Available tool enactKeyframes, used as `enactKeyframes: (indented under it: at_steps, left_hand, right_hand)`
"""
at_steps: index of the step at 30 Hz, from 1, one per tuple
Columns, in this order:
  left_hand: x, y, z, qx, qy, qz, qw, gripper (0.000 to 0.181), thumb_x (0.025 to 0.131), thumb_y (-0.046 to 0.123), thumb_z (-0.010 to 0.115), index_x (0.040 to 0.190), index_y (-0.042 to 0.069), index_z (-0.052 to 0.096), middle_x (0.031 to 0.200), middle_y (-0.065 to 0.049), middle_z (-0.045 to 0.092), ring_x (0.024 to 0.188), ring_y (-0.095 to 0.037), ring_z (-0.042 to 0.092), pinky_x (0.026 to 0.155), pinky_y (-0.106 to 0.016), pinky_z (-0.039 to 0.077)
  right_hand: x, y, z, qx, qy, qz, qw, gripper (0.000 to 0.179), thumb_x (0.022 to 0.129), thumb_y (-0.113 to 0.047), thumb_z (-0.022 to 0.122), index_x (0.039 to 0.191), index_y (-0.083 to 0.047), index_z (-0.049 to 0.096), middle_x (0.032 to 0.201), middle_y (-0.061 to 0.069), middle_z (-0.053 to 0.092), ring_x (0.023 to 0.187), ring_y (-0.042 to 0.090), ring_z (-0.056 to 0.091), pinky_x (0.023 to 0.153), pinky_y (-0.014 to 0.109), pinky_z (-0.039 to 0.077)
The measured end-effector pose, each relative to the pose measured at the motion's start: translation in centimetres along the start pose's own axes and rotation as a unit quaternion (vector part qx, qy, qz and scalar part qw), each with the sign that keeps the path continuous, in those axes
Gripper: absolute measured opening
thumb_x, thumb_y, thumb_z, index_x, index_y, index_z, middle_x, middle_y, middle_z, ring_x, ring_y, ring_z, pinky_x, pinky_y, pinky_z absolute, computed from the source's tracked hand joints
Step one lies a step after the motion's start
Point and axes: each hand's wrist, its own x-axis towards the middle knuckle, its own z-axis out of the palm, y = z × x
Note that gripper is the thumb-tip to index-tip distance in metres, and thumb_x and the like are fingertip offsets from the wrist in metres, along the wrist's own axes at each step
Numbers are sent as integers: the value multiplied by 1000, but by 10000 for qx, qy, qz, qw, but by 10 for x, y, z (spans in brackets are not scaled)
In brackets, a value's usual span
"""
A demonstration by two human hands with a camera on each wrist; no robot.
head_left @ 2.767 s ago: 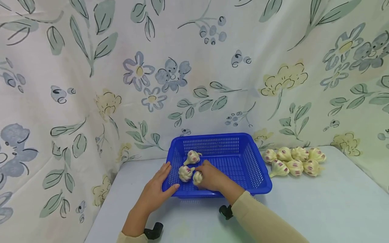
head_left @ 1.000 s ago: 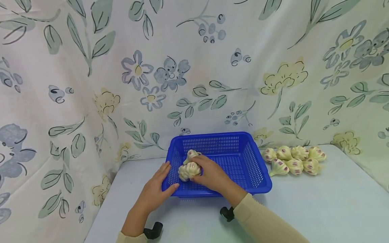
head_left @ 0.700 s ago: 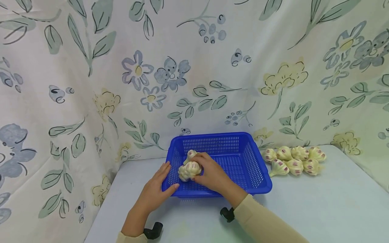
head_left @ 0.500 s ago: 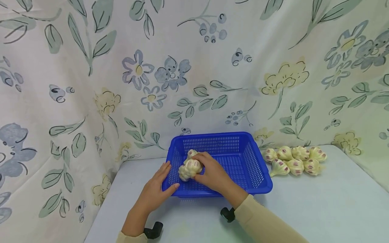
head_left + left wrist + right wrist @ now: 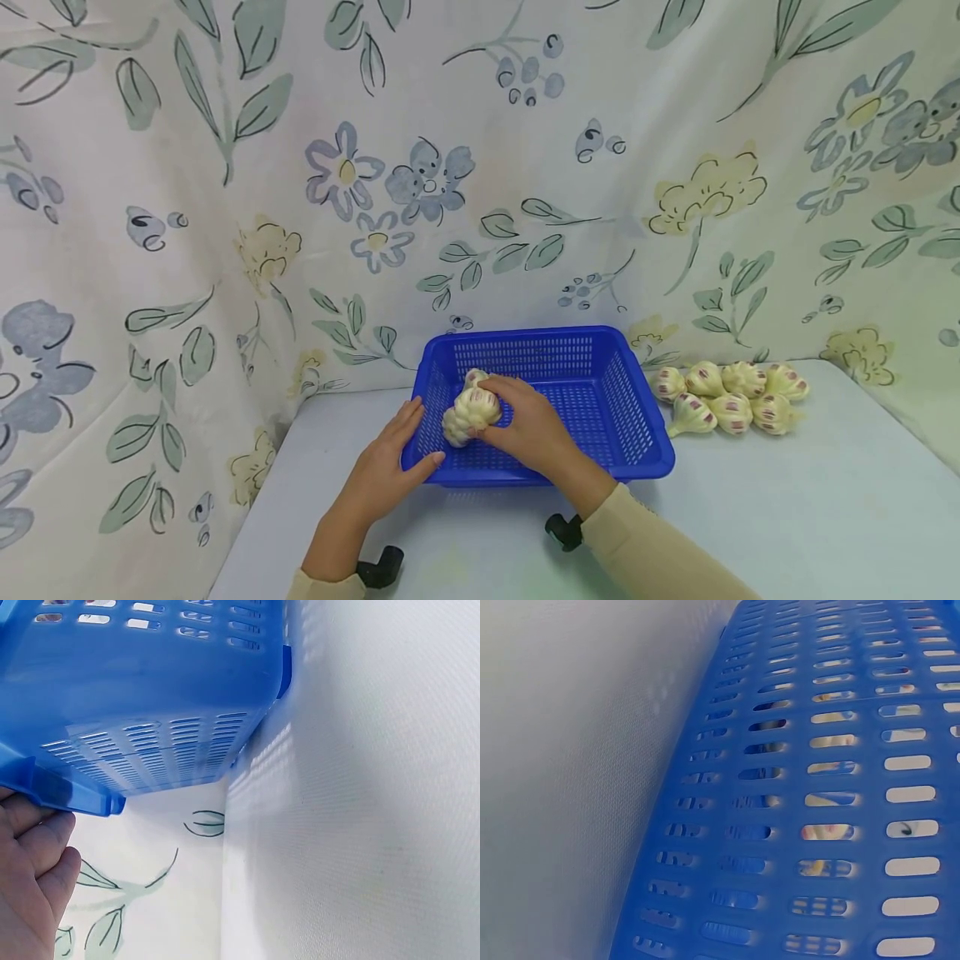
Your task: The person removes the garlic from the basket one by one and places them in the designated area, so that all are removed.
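Observation:
A blue slotted plastic basket point(image 5: 540, 479) stands on the white table. In the head view, my right hand point(image 5: 532, 425) reaches in over its front rim and pinches a garlic bulb point(image 5: 478, 407) between thumb and fingers. That bulb overlaps a second garlic bulb point(image 5: 455, 429) at the left of the basket, and a third one point(image 5: 475, 377) behind it is partly covered. My left hand point(image 5: 382, 462) rests against the front left corner, thumb stretched along the front rim. In the left wrist view, its fingers point(image 5: 46, 844) lie right at the rim's edge.
Several garlic bulbs point(image 5: 731, 412) are lined up in two rows on the table, right of the basket. A floral cloth point(image 5: 525, 167) hangs behind. The right wrist view is filled mostly by the basket's slotted wall point(image 5: 795, 787).
The right hand has turned and raised its garlic bulb from low near the basket's front to over the other two. Lately the bulb shifts only slightly right. The left hand stays put.

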Motion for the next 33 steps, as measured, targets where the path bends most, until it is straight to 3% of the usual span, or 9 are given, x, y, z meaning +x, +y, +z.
enactKeyframes:
  at_steps: [6,13,19,26,33]
  left_hand:
    - [1,1,-2,38,-2,-11,10000,87,88,69,55,155,18,33,163,2,26,150,-25,25,113,-60,32]
    - [1,1,-4,37,47,-18,10000,84,89,63,59,154,17,34,162,2,26,149,-28,26,114,-60,31]
    - [1,1,-4,50,3,-53,10000,87,87,69,55,155,18,34,163,2,26,149,-27,26,114,-59,32]
    - [-1,2,-4,21,-15,-115,9999,84,89,64,59,155,18,33,163,4,25,150,-24,24,115,-58,31]
    - [-1,3,-2,43,-33,-167,9998,86,87,66,58,154,18,33,163,3,25,150,-25,24,115,-59,31]
  right_hand:
    - [2,2,0,-234,212,-699,9971,61,74,-33,87,128,-11,65,136,6,62,138,23,47,118,53,27]
    - [2,1,0,-495,473,-1280,9894,61,73,-36,88,124,-8,67,130,8,66,132,22,54,116,49,32]
    - [-1,0,-2,-827,686,-1557,9819,63,72,-41,87,123,-8,68,129,8,67,126,25,59,113,47,37]
    - [-5,3,-8,-836,1017,-1700,9766,63,69,-39,89,121,-8,69,127,6,68,125,23,60,111,47,40]
    - [-19,17,-31,-850,1234,-1351,9794,63,69,-31,90,125,-11,67,129,5,67,127,25,58,108,47,43]
